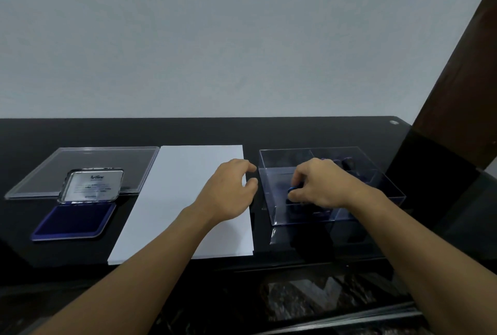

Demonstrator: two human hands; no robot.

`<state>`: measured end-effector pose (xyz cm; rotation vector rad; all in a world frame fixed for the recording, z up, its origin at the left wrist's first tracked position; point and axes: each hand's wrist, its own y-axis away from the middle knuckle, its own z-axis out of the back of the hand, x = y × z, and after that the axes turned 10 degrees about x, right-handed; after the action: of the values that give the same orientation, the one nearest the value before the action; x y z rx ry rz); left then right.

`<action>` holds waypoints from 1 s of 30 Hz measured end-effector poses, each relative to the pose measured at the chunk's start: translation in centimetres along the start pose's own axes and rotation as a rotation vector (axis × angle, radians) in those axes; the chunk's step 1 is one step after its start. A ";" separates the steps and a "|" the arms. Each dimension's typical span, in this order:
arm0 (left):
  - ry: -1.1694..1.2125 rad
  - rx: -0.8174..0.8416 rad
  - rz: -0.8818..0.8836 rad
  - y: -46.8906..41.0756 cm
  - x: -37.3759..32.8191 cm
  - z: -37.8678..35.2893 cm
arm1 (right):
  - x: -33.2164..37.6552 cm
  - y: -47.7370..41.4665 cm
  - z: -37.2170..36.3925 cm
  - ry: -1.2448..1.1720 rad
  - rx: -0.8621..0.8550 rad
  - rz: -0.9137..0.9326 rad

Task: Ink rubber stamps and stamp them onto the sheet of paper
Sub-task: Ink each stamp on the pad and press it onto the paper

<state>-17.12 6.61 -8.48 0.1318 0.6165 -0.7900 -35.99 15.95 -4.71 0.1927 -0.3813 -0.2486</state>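
Observation:
A blank white sheet of paper (pixel 174 200) lies in the middle of the black table. To its left sits an open blue ink pad (pixel 74 220) with its metal lid (pixel 92 185) raised. Right of the sheet stands a clear plastic box (pixel 349 157) with dark stamps inside. My right hand (pixel 318 186) reaches into the box and pinches a small blue-rimmed stamp (pixel 292 189). My left hand (pixel 231 189) hovers over the sheet's right edge beside the box, fingers loosely curved and holding nothing.
A clear plastic lid (pixel 94 157) lies flat behind the ink pad. The black table (pixel 269 130) ends at a grey wall at the back. A dark wooden panel (pixel 462 92) rises at the right. The table's front edge runs just below the sheet.

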 end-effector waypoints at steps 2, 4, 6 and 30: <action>0.002 -0.006 -0.014 0.0 -0.2 0.1 | 0.1 0.1 0.2 0.005 0.019 -0.001; 0.001 -0.016 -0.025 -0.1 -0.3 0.1 | 0.1 0.2 0.4 0.006 0.014 -0.001; 0.007 -0.024 -0.029 -0.2 -0.5 0.2 | -0.2 0.2 0.9 -0.037 -0.007 -0.001; 0.046 -0.009 -0.067 -3.5 -0.9 -0.9 | 0.0 -6.3 2.9 0.199 0.062 -0.114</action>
<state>-20.48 5.06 -8.31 0.1219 0.6712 -0.8505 -38.37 9.58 -3.55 0.2983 -0.1805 -0.3266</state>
